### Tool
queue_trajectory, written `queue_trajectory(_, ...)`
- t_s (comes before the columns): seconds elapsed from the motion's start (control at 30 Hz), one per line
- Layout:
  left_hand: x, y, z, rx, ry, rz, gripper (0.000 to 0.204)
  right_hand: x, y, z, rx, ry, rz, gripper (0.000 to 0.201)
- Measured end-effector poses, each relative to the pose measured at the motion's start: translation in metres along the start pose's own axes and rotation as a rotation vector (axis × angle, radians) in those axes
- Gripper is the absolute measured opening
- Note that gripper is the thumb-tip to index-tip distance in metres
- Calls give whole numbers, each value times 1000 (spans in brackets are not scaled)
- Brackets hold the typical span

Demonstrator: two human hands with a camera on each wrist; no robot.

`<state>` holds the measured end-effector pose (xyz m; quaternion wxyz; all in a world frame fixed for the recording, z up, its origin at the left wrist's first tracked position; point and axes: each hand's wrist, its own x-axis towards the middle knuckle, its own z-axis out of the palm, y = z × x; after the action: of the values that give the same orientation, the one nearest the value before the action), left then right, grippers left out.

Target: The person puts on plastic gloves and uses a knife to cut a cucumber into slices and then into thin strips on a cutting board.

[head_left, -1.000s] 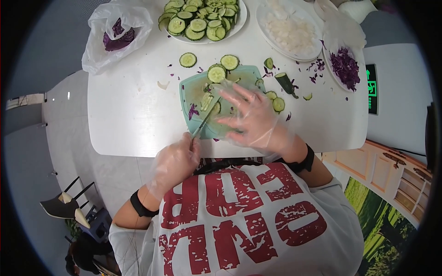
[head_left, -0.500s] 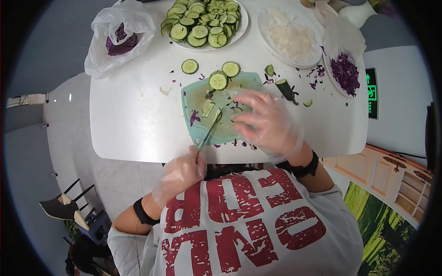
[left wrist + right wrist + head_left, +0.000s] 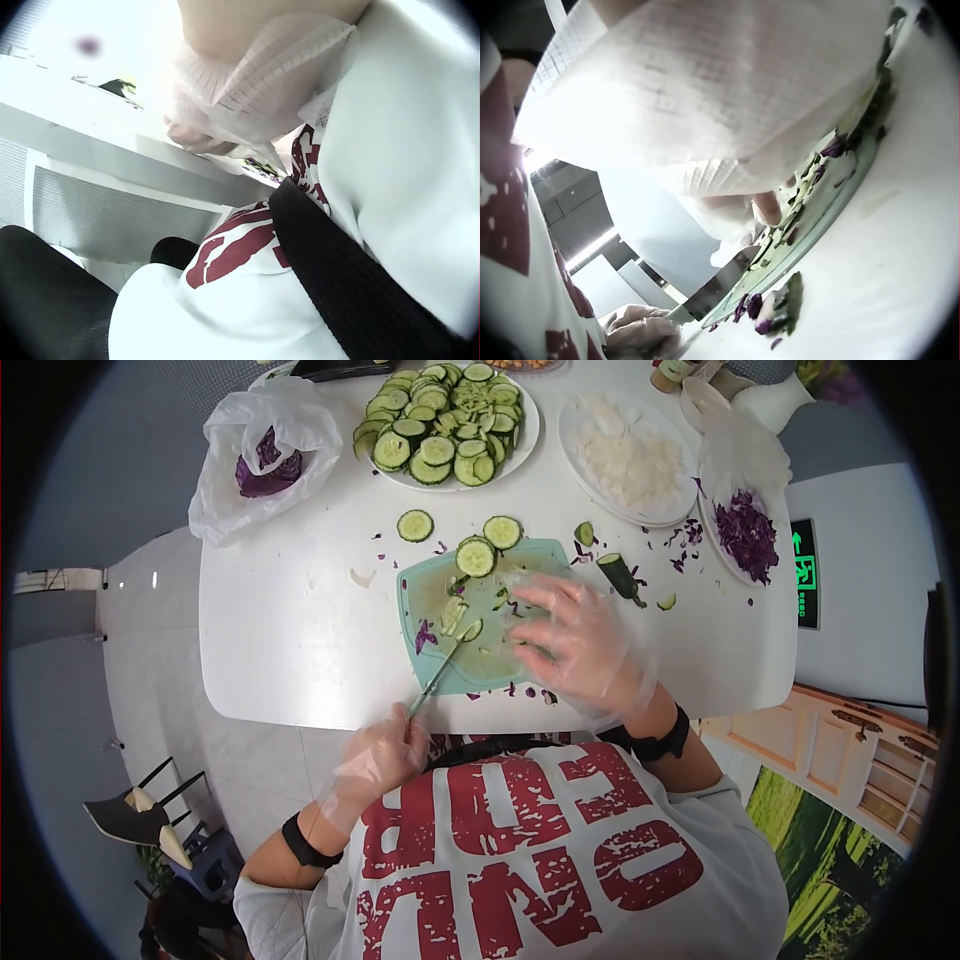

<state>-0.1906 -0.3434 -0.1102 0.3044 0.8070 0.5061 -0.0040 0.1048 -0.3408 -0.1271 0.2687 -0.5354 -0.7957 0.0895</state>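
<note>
In the head view my left hand (image 3: 385, 750), in a clear plastic glove, grips the handle of a kitchen knife (image 3: 438, 678) at the table's front edge. The blade slants over the teal cutting board (image 3: 410, 610), its tip by a small cucumber slice (image 3: 471, 630). My gloved right hand (image 3: 580, 640) hovers over the board's right side, fingers spread and slightly bent, holding nothing visible. Cucumber bits and purple cabbage shreds (image 3: 425, 636) lie on the board. Two cucumber rounds (image 3: 476, 557) overlap its back edge. The right wrist view shows the knife blade (image 3: 720, 286) low over the board.
Behind the board stands a plate of cucumber slices (image 3: 430, 440). Back right are a plate of white sliced pieces (image 3: 630, 460) and a plate of shredded purple cabbage (image 3: 745, 535). A cucumber stub (image 3: 618, 576) lies right of the board. A plastic bag (image 3: 225, 500) holds cabbage.
The right hand has drawn off the knife area toward the right. The knife in the left hand has come back toward the body. The head view has tilted, so the table appears lower.
</note>
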Motion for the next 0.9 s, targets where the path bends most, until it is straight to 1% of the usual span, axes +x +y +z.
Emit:
queue_trajectory(0.03,-1,-1,1,10,41,17,18,1,-2,-2,3,-12,5,17)
queue_trajectory(0.13,-1,-2,0,-22,63,19,18,3,-4,-4,15,-34,9,19)
queue_trajectory(0.27,5,2,-7,-9,54,28,19,1,-3,2,44,-33,15,17)
queue_trajectory(0.33,10,3,-12,73,79,73,21,2,-4,1,36,-36,1,19)
queue_trajectory(0.47,22,0,-22,108,137,143,20,-1,-3,2,19,-50,-7,24)
queue_trajectory(0.53,27,-2,-26,94,70,125,15,-3,-1,3,13,-48,-11,24)
queue_trajectory(0.57,30,-2,-28,100,80,127,15,-3,0,4,10,-54,-8,25)
queue_trajectory(0.63,36,-2,-31,70,83,187,15,-5,1,7,15,-56,1,25)
queue_trajectory(0.77,41,-4,-32,100,99,214,16,-8,1,8,5,-79,18,26)
queue_trajectory(0.83,43,-4,-35,87,117,262,18,-9,2,9,10,-81,21,27)
queue_trajectory(0.9,46,-8,-34,98,115,271,21,-7,2,9,16,-86,28,27)
